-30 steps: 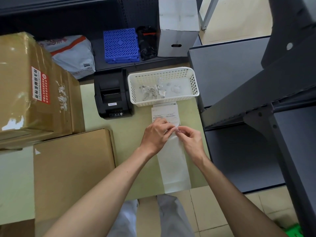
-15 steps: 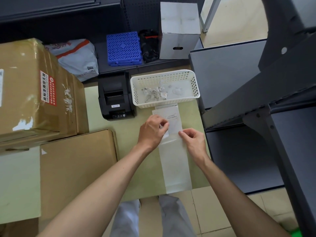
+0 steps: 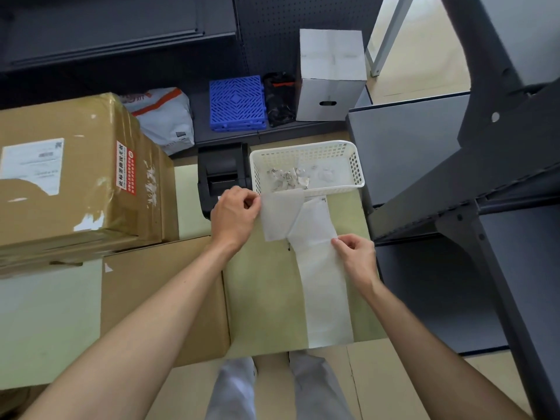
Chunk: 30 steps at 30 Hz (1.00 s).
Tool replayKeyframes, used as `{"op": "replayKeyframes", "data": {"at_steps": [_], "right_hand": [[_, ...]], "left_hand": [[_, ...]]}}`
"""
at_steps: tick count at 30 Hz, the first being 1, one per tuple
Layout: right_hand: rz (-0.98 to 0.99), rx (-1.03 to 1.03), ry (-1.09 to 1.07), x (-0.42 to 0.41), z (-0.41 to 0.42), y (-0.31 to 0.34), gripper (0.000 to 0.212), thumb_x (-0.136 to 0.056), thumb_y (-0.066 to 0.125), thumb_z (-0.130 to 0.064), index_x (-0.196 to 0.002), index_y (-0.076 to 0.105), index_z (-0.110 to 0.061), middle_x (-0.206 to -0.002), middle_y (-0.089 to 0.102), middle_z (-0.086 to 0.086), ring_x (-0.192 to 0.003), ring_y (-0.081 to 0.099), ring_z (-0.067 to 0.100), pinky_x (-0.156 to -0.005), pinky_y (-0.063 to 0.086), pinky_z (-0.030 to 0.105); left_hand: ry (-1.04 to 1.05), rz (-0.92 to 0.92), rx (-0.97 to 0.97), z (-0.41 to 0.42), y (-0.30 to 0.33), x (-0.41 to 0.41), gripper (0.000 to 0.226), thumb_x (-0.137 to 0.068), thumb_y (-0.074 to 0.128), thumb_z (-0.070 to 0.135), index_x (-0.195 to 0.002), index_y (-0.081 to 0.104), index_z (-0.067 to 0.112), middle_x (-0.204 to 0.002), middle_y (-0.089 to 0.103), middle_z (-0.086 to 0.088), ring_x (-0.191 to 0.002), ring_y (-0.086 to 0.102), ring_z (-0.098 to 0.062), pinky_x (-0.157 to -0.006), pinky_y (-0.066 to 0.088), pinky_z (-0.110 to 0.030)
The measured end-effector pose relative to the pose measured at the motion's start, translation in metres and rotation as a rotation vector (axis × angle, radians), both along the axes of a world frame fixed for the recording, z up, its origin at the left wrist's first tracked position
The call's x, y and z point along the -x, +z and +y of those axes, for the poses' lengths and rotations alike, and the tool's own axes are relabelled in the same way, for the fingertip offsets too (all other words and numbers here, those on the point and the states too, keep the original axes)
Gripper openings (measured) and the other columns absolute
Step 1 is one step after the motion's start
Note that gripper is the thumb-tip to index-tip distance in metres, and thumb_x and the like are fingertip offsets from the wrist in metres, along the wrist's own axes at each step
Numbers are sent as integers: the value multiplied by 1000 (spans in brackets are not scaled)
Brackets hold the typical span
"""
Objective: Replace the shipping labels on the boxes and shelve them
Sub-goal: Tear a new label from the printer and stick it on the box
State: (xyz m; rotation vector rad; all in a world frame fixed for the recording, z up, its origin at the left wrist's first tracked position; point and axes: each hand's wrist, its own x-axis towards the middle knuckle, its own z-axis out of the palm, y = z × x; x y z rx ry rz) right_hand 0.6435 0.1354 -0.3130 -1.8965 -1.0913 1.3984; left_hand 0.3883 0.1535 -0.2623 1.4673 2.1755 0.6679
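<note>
Your white basket (image 3: 306, 169) held torn paper scraps (image 3: 288, 178).
Your left hand (image 3: 235, 218) pinched the peeled label (image 3: 281, 218); your right hand (image 3: 356, 262) pinned the backing strip (image 3: 325, 292) on the tabletop (image 3: 263, 298), printer (image 3: 222, 174) beside, taped box (image 3: 75, 177) left.

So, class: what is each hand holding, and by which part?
Left hand pinches the peeled label at its left edge; right hand pins the backing strip at its right edge.
</note>
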Motion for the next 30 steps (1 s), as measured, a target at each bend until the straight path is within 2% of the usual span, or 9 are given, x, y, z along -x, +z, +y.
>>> {"op": "replayKeyframes", "data": {"at_steps": [5, 9, 14, 19, 22, 25, 28, 30], "right_hand": [[-55, 39, -35, -2, -1, 2, 9, -87, 67, -15, -82, 72, -9, -80, 71, 2, -73, 62, 12, -67, 48, 24], [-119, 58, -36, -2, -1, 5, 11, -87, 65, -15, -82, 71, -8, -79, 70, 0, -70, 60, 11, -61, 46, 23], [-232, 82, -1, -2, 0, 10, 12, -87, 63, -21, -80, 71, -14, -79, 69, -6, -70, 60, 9, -56, 41, 24], [-426, 136, 42, -2, 4, 22, 11, -85, 60, -18, -79, 69, -16, -77, 67, -2, -78, 62, 23, -63, 42, 28], [-512, 95, 102, 5, 10, 37, 12, -87, 58, -20, -84, 68, -17, -83, 67, 0, -79, 59, 23, -65, 40, 28], [-397, -9, 156, 25, 16, 59, 14, -87, 62, -25, -83, 69, -13, -81, 68, 0, -81, 61, 22, -67, 40, 28], [-46, -55, 161, 63, 15, 90, 21, -87, 69, -34, -81, 69, -14, -78, 71, -2, -72, 63, 13, -67, 49, 26], [124, -32, 154, 91, 15, 108, 27, -85, 71, -40, -86, 71, -13, -79, 74, -1, -66, 64, 10, -65, 52, 24]], "left_hand": [[162, -55, -8, -3, 3, 18, 15, -96, 62, 29, -90, 72, 19, -94, 66, 6, -90, 61, -18, -80, 51, -39], [205, -48, -39, -8, 4, 22, 15, -97, 61, 28, -92, 71, 18, -92, 64, 6, -85, 59, -14, -74, 47, -31], [197, -50, -83, -15, 9, 23, 12, -96, 62, 26, -90, 70, 19, -90, 62, 6, -80, 57, -11, -70, 44, -29], [128, -9, -155, -20, 22, 20, 10, -94, 64, 23, -87, 69, 18, -91, 63, 6, -79, 58, -12, -68, 46, -31], [123, 51, -203, -25, 31, 24, 9, -92, 65, 22, -85, 68, 18, -88, 62, 7, -78, 56, -11, -66, 47, -33], [42, 159, -248, -34, 41, 25, 9, -90, 68, 21, -82, 67, 17, -84, 61, 6, -77, 56, -14, -59, 44, -32], [-115, 283, -342, -47, 49, 14, 7, -88, 71, 17, -83, 66, 15, -82, 62, 4, -73, 53, -13, -58, 33, -21], [-250, 339, -389, -58, 50, 2, 6, -89, 69, 16, -84, 66, 14, -83, 62, 3, -73, 53, -12, -56, 35, -20]]}}
